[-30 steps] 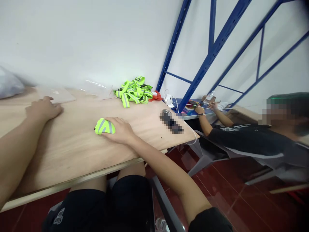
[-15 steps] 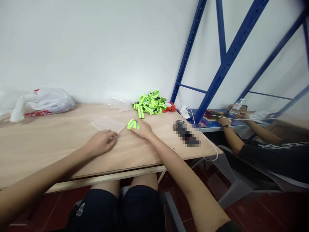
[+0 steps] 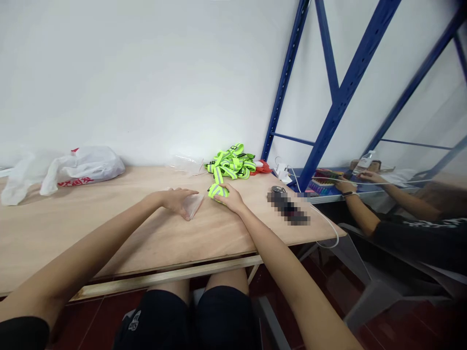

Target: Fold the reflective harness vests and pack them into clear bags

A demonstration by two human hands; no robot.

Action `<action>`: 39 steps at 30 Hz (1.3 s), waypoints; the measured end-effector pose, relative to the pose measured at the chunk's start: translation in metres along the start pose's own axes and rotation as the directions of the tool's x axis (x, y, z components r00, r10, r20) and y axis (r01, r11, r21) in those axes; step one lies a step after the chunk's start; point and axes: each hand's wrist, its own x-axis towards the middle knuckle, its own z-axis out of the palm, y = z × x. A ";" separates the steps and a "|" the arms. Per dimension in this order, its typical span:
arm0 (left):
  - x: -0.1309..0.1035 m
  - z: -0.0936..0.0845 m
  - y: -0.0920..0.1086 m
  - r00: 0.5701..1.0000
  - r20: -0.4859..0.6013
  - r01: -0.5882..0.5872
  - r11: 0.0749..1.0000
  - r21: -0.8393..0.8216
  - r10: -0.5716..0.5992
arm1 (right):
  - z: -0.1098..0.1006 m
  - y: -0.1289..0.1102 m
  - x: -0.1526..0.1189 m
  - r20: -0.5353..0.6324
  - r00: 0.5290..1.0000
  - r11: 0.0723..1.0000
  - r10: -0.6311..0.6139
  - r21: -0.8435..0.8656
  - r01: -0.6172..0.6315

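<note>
Your right hand (image 3: 231, 197) closed on the folded reflective band (image 3: 217, 191) while your left hand (image 3: 177, 202) lay open, pinning the clear plastic bag (image 3: 193, 204) flat on the table (image 3: 109, 228).

Plywood table (image 3: 109, 228) with straps (image 3: 230, 163), bag (image 3: 82, 167)

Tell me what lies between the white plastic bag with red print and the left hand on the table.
In the head view, only bare wooden tabletop lies between the white plastic bag with red print and the left hand, which rests on a clear plastic pouch.
</note>
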 end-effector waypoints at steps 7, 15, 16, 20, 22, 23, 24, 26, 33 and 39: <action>0.010 -0.013 0.002 0.999 0.011 -0.033 0.999 0.022 0.032 | -0.001 0.002 -0.002 0.027 0.999 0.991 -0.028 0.130 0.024; 0.006 -0.006 0.010 0.996 -0.005 0.087 0.996 -0.018 -0.087 | -0.006 0.000 -0.001 0.080 0.994 0.978 -0.068 0.203 0.051; 0.006 -0.005 0.010 0.995 -0.039 0.095 0.995 -0.013 -0.096 | -0.007 0.001 -0.001 0.090 0.993 0.977 -0.075 0.205 0.055; 0.007 0.000 0.005 0.986 -0.157 0.038 0.995 -0.089 -0.052 | -0.009 -0.002 -0.001 0.126 0.988 0.977 -0.090 0.201 0.064; 0.006 0.003 0.001 0.973 -0.231 -0.019 0.986 -0.163 -0.020 | -0.010 -0.006 -0.002 0.156 0.982 0.974 -0.109 0.216 0.074; 0.006 0.005 0.000 0.965 -0.263 -0.047 0.980 -0.195 -0.006 | -0.010 -0.009 -0.002 0.173 0.977 0.972 -0.124 0.219 0.085; 0.005 0.007 0.000 0.958 -0.288 -0.074 0.973 -0.218 0.008 | -0.010 -0.012 -0.003 0.194 0.971 0.972 -0.140 0.212 0.098; 0.004 0.009 0.000 0.947 -0.319 -0.121 0.964 -0.237 0.041 | -0.010 -0.018 -0.006 0.233 0.958 0.977 -0.168 0.167 0.130; 0.010 0.018 0.002 0.906 -0.378 -0.287 0.934 -0.214 0.192 | -0.003 -0.031 -0.012 0.300 0.925 0.972 -0.233 0.055 0.227; 0.013 0.023 0.010 0.886 -0.396 -0.352 0.905 -0.241 0.239 | 0.001 -0.027 -0.012 0.321 0.922 0.975 -0.217 0.020 0.222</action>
